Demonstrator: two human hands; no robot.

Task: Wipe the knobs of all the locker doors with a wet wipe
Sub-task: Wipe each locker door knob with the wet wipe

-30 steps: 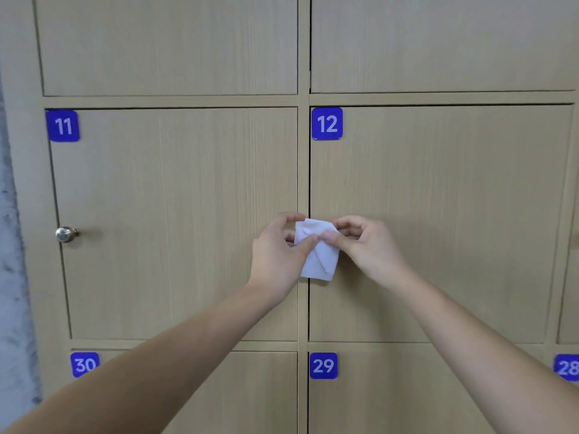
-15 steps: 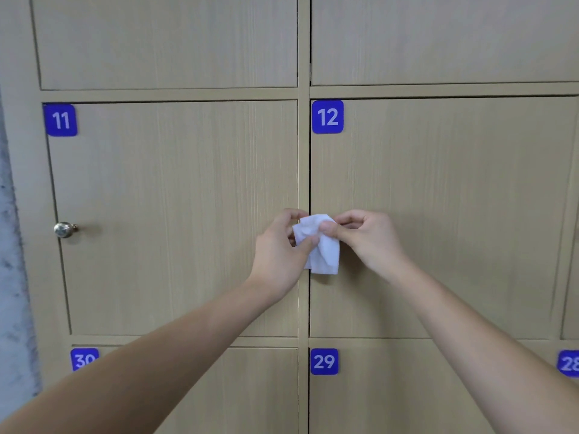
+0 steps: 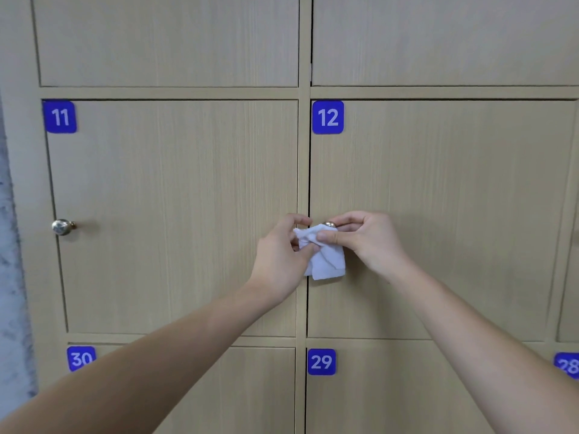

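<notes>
A white wet wipe [image 3: 326, 258] hangs folded in front of the left edge of locker door 12 [image 3: 438, 214]. My left hand [image 3: 282, 255] pinches its left side and my right hand [image 3: 366, 236] pinches its top right. Just above the wipe, between my fingers, a sliver of door 12's metal knob [image 3: 329, 224] shows; the rest of it is hidden by the wipe. Door 11 [image 3: 175, 198] has a round metal knob [image 3: 62, 227] at its left edge, uncovered and far from both hands.
The wooden lockers carry blue number plates: 11 [image 3: 60, 116], 12 [image 3: 327, 117], 30 [image 3: 80, 358], 29 [image 3: 321, 361] and part of 28 [image 3: 568, 366]. A grey mottled wall [image 3: 9, 277] borders the lockers on the left.
The wipe has bunched up between my hands and sits lower against door 12's knob, whose top now shows. The view has tilted slightly.
</notes>
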